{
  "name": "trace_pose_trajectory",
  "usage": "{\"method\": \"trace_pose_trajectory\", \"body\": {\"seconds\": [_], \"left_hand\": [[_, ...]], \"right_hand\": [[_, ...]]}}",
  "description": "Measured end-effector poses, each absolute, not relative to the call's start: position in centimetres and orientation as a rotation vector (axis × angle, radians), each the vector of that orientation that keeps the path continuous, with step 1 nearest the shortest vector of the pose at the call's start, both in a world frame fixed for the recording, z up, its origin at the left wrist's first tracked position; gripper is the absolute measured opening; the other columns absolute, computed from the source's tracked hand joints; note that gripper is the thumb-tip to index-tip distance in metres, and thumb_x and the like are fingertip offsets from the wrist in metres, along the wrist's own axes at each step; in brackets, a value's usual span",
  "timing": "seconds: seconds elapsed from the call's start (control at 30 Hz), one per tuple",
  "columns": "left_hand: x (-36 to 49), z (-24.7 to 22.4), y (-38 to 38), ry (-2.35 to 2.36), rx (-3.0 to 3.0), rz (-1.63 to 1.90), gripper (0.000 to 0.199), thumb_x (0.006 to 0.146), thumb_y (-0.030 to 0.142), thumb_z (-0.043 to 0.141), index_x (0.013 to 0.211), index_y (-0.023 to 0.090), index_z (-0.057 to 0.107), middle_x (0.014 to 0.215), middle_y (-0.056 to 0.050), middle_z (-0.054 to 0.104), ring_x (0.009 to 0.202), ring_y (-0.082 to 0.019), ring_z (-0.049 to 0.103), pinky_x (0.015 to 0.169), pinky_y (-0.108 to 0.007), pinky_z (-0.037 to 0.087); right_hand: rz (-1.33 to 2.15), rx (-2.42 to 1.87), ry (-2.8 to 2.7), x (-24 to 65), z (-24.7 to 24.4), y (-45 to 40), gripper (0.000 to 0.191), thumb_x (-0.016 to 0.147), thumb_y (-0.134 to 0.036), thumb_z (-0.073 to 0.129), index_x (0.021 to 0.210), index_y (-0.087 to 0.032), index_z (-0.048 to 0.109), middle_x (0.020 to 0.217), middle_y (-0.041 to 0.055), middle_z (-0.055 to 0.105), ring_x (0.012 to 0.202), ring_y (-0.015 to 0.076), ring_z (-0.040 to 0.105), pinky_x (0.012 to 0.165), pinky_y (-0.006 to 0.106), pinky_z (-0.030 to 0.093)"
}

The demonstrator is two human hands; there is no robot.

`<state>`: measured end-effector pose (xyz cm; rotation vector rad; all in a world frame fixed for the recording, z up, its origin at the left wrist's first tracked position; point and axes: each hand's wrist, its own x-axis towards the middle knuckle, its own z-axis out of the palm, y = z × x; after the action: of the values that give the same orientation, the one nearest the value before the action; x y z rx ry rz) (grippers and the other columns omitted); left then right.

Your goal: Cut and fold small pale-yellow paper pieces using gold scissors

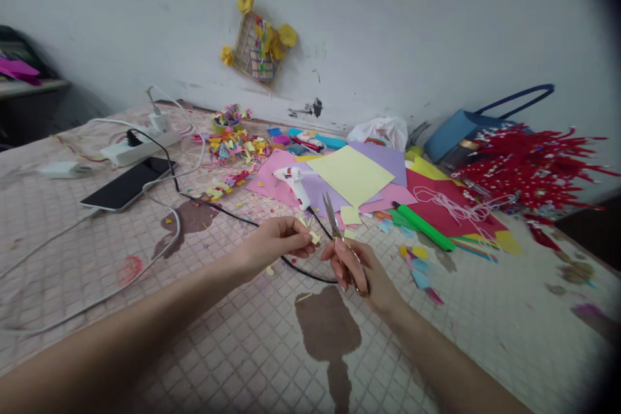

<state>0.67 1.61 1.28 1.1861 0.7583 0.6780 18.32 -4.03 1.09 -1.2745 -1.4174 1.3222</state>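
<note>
My left hand [284, 242] pinches a small pale yellow paper piece [315, 237] between thumb and fingertips. Just to the right, my right hand [353, 265] is wrapped round the handles of gold-handled scissors [332, 217], whose blades point up and away, slightly apart. The paper and the scissors do not touch. Beyond the hands lies a white glue gun [295, 186] on pink paper. A large pale yellow sheet [353, 173] rests on the stacked coloured paper, with a small yellow square [350, 215] near its front corner.
A black cord [228, 212] runs past my hands. At left are a phone [129, 184], white cables and a power strip [140, 147]. Paper scraps [237, 145] are heaped at the back. A green roll [424, 226], white string [456, 206] and red fuzzy stems [524, 165] lie right.
</note>
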Motion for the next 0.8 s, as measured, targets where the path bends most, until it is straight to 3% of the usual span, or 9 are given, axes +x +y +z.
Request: {"method": "trace_pose_trajectory", "body": {"seconds": [0.13, 0.3, 0.8], "left_hand": [[0.8, 1.1, 1.5, 0.756, 1.248, 0.682, 0.02, 0.072, 0.029, 0.064, 0.074, 0.011, 0.055, 0.066, -0.001, 0.061, 0.061, -0.009, 0.054, 0.061, -0.022, 0.041], [1.3, 0.5, 1.1, 0.741, 1.326, 0.681, 0.02, 0.07, 0.029, 0.064, 0.072, 0.012, 0.055, 0.063, 0.001, 0.055, 0.058, -0.008, 0.049, 0.058, -0.022, 0.038], [1.2, 0.7, 1.1, 0.737, 1.456, 0.645, 0.021, 0.071, 0.031, 0.062, 0.07, 0.012, 0.054, 0.062, 0.001, 0.052, 0.055, -0.008, 0.046, 0.053, -0.021, 0.035]], "right_hand": [[1.25, -1.293, -1.456, 18.4, 0.7, -3.9, 0.027, 0.078, -0.043, 0.054, 0.078, -0.016, 0.056, 0.048, -0.0068, 0.041, 0.039, 0.007, 0.038, 0.04, 0.02, 0.029], [1.292, -1.258, -1.482, 18.2, 0.2, -3.8, 0.017, 0.078, -0.034, 0.054, 0.076, -0.016, 0.053, 0.046, -0.0073, 0.042, 0.04, 0.0071, 0.038, 0.041, 0.019, 0.03], [1.264, -1.363, -1.546, 18.2, 1.4, -4.0, 0.013, 0.076, -0.029, 0.053, 0.072, -0.017, 0.051, 0.043, -0.008, 0.041, 0.039, 0.007, 0.035, 0.04, 0.018, 0.028]]}}
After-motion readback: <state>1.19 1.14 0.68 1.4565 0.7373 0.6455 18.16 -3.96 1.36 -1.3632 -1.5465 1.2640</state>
